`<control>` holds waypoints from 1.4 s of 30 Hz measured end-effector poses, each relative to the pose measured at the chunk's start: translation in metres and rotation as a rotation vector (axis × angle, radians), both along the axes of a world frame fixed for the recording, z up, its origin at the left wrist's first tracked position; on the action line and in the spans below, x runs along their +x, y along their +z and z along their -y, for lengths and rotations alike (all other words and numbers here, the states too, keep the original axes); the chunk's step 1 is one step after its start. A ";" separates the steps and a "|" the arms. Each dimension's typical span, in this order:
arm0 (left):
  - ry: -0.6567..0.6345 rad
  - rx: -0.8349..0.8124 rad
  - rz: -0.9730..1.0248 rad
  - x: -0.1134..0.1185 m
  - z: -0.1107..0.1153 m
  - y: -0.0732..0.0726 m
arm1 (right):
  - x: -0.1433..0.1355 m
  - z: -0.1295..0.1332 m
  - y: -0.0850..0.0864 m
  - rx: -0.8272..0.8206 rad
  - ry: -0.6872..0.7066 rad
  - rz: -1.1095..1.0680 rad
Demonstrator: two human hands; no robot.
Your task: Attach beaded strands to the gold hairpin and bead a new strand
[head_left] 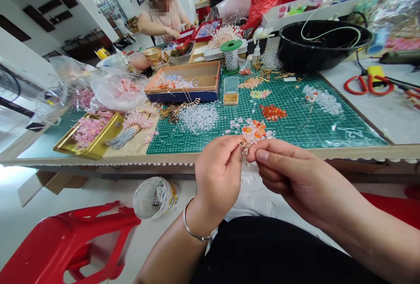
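Observation:
Just past the table's front edge, my left hand point(220, 174) pinches a beaded ornament point(255, 130) by its gold-coloured base, thumb against forefinger. Orange and clear beads with pale petals make up the ornament's cluster. My right hand point(285, 166) is closed at the same base, its thumb and forefinger pressed together; the wire end between them is too small to make out clearly. Beyond the hands, on the green cutting mat point(183, 142), lie a pile of orange beads point(273, 112), a heap of clear beads point(198, 117) and pale flower pieces point(260, 94).
A cardboard box point(183, 96) of beads, a green wire spool point(231, 56) and a black basin point(323, 45) stand behind. Red-handled scissors point(369, 86) lie right, a gold tin point(108, 139) left. Below are a white bucket point(152, 198) and red stool point(65, 236). Another person point(164, 17) sits opposite.

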State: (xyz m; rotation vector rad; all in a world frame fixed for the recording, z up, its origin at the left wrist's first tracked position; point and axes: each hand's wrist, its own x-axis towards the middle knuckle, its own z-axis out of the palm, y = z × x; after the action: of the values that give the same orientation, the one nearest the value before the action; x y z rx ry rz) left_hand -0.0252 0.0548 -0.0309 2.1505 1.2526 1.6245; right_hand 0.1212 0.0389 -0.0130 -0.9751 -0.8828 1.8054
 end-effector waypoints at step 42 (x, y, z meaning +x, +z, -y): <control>0.000 -0.332 -0.212 0.010 -0.006 -0.011 | -0.004 -0.044 -0.024 0.355 -0.500 0.530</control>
State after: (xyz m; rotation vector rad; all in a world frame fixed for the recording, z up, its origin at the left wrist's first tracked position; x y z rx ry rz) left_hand -0.0148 0.0606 -0.0419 2.1467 1.4602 1.1118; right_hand 0.1174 0.0829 -0.0369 -1.3188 -1.1084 0.9413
